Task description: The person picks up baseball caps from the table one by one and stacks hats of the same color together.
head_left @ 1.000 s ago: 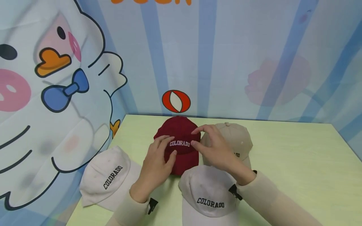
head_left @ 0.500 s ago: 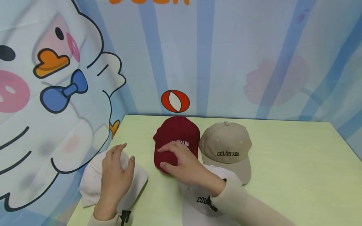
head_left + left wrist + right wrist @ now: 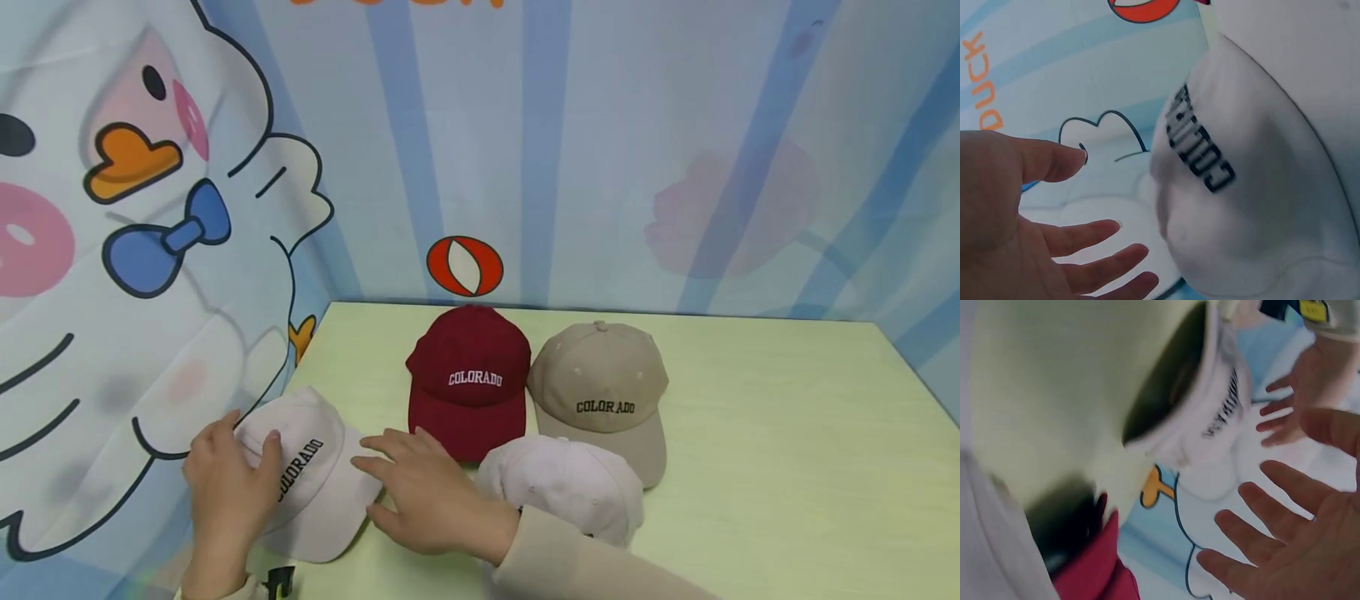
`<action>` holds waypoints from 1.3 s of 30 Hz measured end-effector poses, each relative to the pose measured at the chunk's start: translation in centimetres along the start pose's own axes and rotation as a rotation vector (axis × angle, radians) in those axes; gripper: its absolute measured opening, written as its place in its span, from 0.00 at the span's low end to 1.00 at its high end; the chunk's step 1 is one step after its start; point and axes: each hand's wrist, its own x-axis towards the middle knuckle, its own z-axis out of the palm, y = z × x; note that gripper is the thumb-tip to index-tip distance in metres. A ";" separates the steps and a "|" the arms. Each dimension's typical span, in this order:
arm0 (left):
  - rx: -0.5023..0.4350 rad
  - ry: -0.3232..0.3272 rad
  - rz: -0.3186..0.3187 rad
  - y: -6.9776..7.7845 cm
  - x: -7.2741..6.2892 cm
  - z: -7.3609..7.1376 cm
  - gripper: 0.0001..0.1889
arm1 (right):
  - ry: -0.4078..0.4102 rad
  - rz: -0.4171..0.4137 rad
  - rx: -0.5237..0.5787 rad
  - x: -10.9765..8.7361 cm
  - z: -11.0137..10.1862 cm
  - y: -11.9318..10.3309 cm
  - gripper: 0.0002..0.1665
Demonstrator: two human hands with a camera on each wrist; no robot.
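Note:
On the left of the table lies a white cap [image 3: 330,512] with dark COLORADO lettering, its brim toward the lower right. My left hand [image 3: 228,492] is at the crown's left side in the head view. The left wrist view shows its fingers spread and a gap between them and the white cap [image 3: 1247,231]. Over by the brim is my right hand [image 3: 435,496], fingers apart. In the right wrist view, that hand [image 3: 1291,531] holds nothing, and the white cap [image 3: 1225,415] sits apart from its fingertips.
A burgundy cap [image 3: 468,429] and a beige cap [image 3: 600,375] stand side by side at the back of the pale table [image 3: 772,467]. Another white cap [image 3: 570,475] sits in front, partly behind my right forearm. A cartoon-printed backdrop [image 3: 600,150] borders the table.
Both hands have moved left, away from the burgundy cap, to either side of the left white cap. The beige cap's lettering is uncovered. The caps have kept their places.

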 end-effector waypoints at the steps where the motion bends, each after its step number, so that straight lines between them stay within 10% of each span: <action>1: 0.004 -0.017 -0.020 -0.3 0.1 0.0 0.34 | -0.037 0.002 -0.027 0.1 0.5 -0.2 0.32; 8: 0.036 -0.116 -0.140 -2.2 1.0 -0.2 0.38 | -0.215 0.001 -0.086 0.0 3.6 -0.7 0.39; 19: 0.069 -0.204 -0.231 -4.7 1.9 -0.1 0.44 | -0.246 -0.020 -0.105 -0.4 4.6 -0.4 0.39; 39: -0.187 0.081 -0.109 -1.9 1.3 0.2 0.22 | -0.275 0.013 0.008 -0.8 4.0 -0.3 0.36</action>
